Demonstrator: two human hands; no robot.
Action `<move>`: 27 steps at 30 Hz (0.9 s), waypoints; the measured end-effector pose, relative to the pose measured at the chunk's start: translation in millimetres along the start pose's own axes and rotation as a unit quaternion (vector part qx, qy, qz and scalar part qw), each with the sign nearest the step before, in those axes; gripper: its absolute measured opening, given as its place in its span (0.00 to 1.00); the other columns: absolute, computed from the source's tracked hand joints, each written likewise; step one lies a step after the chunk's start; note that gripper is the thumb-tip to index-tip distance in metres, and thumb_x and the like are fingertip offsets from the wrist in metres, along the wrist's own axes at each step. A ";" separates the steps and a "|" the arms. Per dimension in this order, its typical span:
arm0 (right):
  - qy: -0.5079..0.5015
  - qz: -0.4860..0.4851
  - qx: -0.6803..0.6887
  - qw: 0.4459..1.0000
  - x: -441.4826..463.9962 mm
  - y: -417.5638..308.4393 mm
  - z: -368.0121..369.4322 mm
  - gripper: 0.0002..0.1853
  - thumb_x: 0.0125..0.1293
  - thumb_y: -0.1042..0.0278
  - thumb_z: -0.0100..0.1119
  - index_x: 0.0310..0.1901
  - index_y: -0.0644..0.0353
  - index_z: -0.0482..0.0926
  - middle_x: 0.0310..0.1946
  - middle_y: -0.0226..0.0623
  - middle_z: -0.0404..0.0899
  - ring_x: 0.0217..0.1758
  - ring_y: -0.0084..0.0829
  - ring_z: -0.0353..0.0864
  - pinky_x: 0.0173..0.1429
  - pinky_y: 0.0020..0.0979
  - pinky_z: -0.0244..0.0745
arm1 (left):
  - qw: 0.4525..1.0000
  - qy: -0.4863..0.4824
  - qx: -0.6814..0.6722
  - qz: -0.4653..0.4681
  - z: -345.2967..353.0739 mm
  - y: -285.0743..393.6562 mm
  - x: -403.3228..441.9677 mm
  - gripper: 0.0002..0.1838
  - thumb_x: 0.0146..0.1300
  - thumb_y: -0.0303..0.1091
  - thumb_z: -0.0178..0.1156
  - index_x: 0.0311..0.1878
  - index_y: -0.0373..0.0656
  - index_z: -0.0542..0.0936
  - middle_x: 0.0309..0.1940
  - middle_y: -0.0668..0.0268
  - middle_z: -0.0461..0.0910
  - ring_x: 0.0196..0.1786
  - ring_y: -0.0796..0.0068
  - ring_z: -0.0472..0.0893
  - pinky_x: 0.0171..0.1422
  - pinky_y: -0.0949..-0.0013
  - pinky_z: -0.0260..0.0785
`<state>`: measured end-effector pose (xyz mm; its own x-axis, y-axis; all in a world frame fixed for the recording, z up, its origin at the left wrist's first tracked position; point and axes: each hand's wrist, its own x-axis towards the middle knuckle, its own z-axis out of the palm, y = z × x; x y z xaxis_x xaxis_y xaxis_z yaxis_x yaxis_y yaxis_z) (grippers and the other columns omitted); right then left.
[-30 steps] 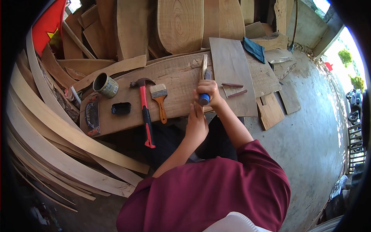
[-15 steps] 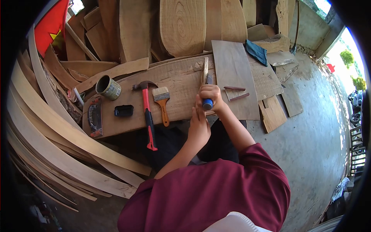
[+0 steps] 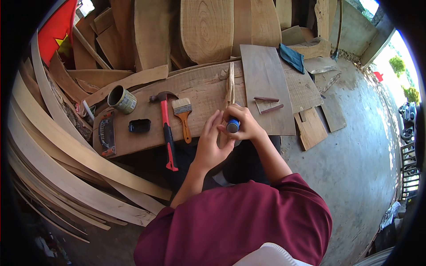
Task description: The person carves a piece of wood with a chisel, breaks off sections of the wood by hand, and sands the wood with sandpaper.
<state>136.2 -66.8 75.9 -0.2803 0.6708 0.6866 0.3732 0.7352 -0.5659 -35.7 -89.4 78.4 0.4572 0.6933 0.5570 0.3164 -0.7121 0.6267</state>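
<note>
My right hand (image 3: 243, 121) is wrapped round the blue handle (image 3: 233, 125) of a tool whose blade is mostly hidden beneath the hand. A narrow, rough wooden stick (image 3: 230, 84) points away from me, its near part between my hands. My left hand (image 3: 210, 144) is beside the stick's near end, fingers stretched out and thumb apart, with the palm toward the stick. Left of my hands, a wide paintbrush (image 3: 183, 116) and a red and black hammer (image 3: 166, 126) lie on the wooden bench (image 3: 146, 95).
A tin can (image 3: 122, 99), a small black tray (image 3: 139, 126) and a hand tool (image 3: 106, 134) sit on the bench's left. A thin board (image 3: 268, 80) carries two dark strips (image 3: 271, 108). Curved planks (image 3: 80, 164) fill the left side. A teal cloth (image 3: 292, 58) lies at the back right.
My left hand has opened and shifted left from its hold near the stick's end. My right hand has turned and drawn slightly nearer, and the tool's blade no longer shows along the stick.
</note>
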 end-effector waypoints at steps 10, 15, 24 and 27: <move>-0.025 0.011 0.019 0.999 2.2 -39.8 -2.6 0.21 0.45 0.70 0.67 0.39 0.60 0.67 0.34 0.38 0.74 0.41 0.43 0.74 0.48 0.39 0.67 | 0.983 0.004 -0.178 0.048 -21.2 20.7 -5.8 0.34 0.47 0.31 0.69 0.61 0.43 0.72 0.61 0.47 0.66 0.61 0.54 0.71 0.62 0.59 0.66; -0.053 -0.025 -0.014 0.998 8.3 -40.0 9.2 0.21 0.43 0.71 0.67 0.39 0.59 0.66 0.38 0.39 0.70 0.48 0.44 0.70 0.57 0.40 0.60 | 0.989 0.130 -0.067 0.036 -8.7 10.2 -9.5 0.25 0.49 0.32 0.72 0.52 0.47 0.77 0.56 0.48 0.72 0.56 0.53 0.76 0.56 0.62 0.72; 0.043 0.245 -0.128 0.960 -36.7 -34.1 15.9 0.46 0.49 0.53 0.72 0.66 0.61 0.58 0.63 0.54 0.58 0.68 0.52 0.57 0.70 0.44 0.55 | 0.969 0.205 -0.126 -0.048 -6.2 -3.6 -28.1 0.17 0.54 0.25 0.68 0.44 0.35 0.71 0.48 0.46 0.79 0.49 0.57 0.82 0.51 0.65 0.75; 0.062 0.337 -0.070 0.937 -64.6 -31.4 36.6 0.53 0.46 0.52 0.75 0.68 0.68 0.54 0.64 0.58 0.58 0.69 0.53 0.59 0.69 0.41 0.58 | 0.975 0.164 -0.106 -0.106 -13.5 -1.6 -28.9 0.15 0.55 0.23 0.64 0.42 0.36 0.69 0.45 0.44 0.80 0.46 0.56 0.83 0.47 0.67 0.76</move>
<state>110.2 -129.6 32.7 0.1633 0.9552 0.2469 0.5438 0.1217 -0.8304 -60.7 -106.7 68.6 0.0981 0.8451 0.5254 0.1807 -0.5344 0.8257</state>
